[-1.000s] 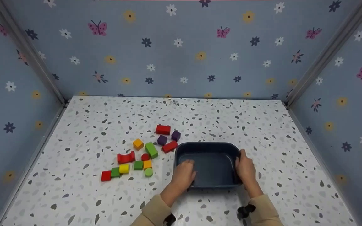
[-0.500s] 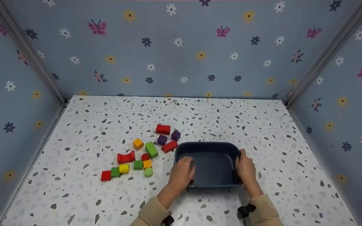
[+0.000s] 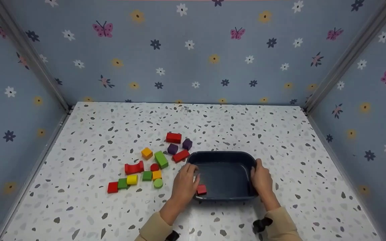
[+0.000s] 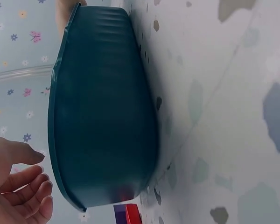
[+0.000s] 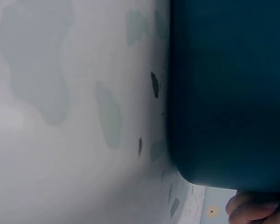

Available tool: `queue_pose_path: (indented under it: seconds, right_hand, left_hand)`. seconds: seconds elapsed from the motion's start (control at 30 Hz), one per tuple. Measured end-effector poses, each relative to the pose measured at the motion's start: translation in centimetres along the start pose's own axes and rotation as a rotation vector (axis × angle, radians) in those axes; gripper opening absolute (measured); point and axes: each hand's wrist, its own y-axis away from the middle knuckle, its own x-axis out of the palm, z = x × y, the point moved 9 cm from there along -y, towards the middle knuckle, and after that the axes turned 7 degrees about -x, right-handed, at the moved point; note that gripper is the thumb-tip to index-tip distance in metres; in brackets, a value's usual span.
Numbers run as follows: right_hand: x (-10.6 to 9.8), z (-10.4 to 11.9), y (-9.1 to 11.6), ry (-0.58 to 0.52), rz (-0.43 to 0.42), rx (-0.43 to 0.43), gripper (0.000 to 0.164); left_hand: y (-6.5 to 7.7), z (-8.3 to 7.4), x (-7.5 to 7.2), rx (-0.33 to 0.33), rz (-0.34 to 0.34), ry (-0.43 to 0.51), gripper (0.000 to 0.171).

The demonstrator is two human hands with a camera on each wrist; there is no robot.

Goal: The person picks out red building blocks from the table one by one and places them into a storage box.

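A dark blue rectangular plastic bin (image 3: 228,180) stands on the table. In its near left corner lies a red block (image 3: 201,189). My left hand (image 3: 183,184) is over the bin's left rim, beside that block, its fingers loosely bent. In the left wrist view the left hand (image 4: 21,182) shows nothing between thumb and fingers and is apart from the bin's wall (image 4: 102,107). My right hand (image 3: 262,179) grips the bin's right rim. Only part of the right hand (image 5: 254,207) shows in the right wrist view, against the bin's end.
Left of the bin several loose blocks lie scattered, among them a red arch block (image 3: 134,168), a yellow cylinder (image 3: 132,179), a long green block (image 3: 161,159) and a purple cube (image 3: 173,149). A red block (image 3: 181,156) lies close by the bin's far left corner. Patterned walls (image 3: 193,50) enclose the speckled table (image 3: 246,127).
My left hand has let go of the red block, which now shows in the bin, and has moved left and slightly away. The right hand and the bin have stayed put.
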Motion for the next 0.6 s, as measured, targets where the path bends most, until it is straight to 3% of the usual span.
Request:
queue_pose_path:
  seconds: [0.23,0.6]
  right_hand:
    - [0.0,-0.1,0.0,-0.009,0.019,0.016,0.02]
    - [0.2,-0.1,-0.1,-0.024,0.043,0.026,0.02]
  left_hand:
    - [0.0,1.7,-0.9,-0.074,0.025,-0.033,0.023]
    - [-0.1,4.3,-2.7,-0.13,-0.045,-0.106,0.035]
